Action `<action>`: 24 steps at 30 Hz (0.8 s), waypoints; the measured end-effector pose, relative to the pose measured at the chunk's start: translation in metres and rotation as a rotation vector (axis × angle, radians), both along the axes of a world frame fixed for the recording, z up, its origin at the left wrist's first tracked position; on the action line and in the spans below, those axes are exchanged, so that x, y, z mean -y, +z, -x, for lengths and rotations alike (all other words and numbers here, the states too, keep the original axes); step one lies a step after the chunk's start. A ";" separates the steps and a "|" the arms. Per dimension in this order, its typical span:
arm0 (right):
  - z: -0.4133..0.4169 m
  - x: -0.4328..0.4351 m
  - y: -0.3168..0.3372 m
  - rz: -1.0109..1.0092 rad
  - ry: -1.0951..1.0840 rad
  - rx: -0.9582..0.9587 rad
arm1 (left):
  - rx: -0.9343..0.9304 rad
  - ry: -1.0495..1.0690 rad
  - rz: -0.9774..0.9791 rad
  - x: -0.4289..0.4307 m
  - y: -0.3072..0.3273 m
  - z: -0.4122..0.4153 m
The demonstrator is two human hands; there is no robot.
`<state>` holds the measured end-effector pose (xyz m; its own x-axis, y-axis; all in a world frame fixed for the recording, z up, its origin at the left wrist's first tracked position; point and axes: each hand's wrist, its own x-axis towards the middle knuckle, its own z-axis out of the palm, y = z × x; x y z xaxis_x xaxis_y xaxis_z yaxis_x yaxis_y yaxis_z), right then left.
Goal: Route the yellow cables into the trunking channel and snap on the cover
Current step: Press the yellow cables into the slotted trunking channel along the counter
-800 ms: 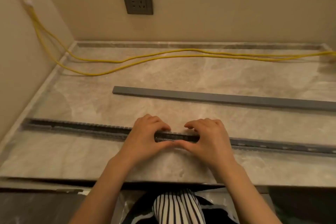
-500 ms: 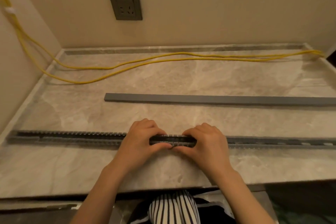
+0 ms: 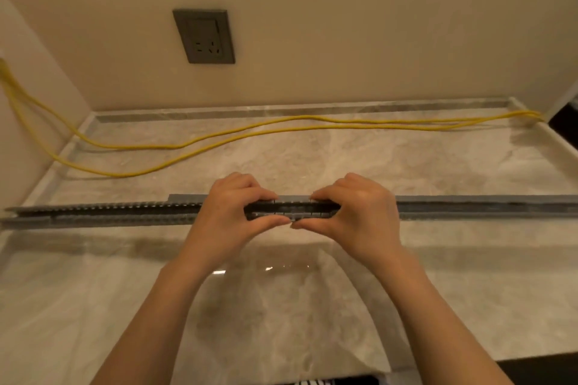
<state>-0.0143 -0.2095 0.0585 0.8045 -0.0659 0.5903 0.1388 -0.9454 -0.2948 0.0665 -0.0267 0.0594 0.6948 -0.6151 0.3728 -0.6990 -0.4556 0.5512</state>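
Trunking channel point(image 3: 109, 212): pinched mid-length by left hand point(image 3: 231, 212) and right hand point(image 3: 359, 212), now shifted farther back on the surface point(image 3: 281, 322), abutting the cover point(image 3: 469, 198). Yellow cables point(image 3: 281, 125): loose behind, unrouted.

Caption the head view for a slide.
Both hands, left and right, grip the slotted trunking channel; yellow cables lie loose behind.

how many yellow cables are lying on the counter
2. The rear cable runs along the back edge; the front cable sags nearer the trunking channel. They converge at both ends, so another may hide there.
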 end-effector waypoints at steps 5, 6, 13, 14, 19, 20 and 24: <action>-0.051 0.017 0.006 0.095 0.018 -0.062 | -0.043 0.045 0.003 0.013 0.000 -0.043; -0.060 0.020 0.005 0.102 0.017 -0.092 | -0.053 0.055 -0.005 0.017 -0.003 -0.052; -0.111 0.040 -0.023 0.015 0.011 -0.244 | -0.105 0.055 -0.057 0.037 -0.029 -0.100; -0.115 0.042 -0.028 -0.007 0.015 -0.271 | -0.107 0.060 -0.068 0.040 -0.033 -0.104; -0.121 0.046 -0.051 -0.130 0.028 -0.401 | -0.142 0.049 -0.135 0.044 -0.050 -0.109; -0.122 0.047 -0.054 -0.158 0.027 -0.416 | -0.148 0.040 -0.149 0.044 -0.051 -0.110; -0.128 0.050 -0.056 -0.171 0.060 -0.474 | -0.213 0.084 -0.080 0.040 -0.047 -0.111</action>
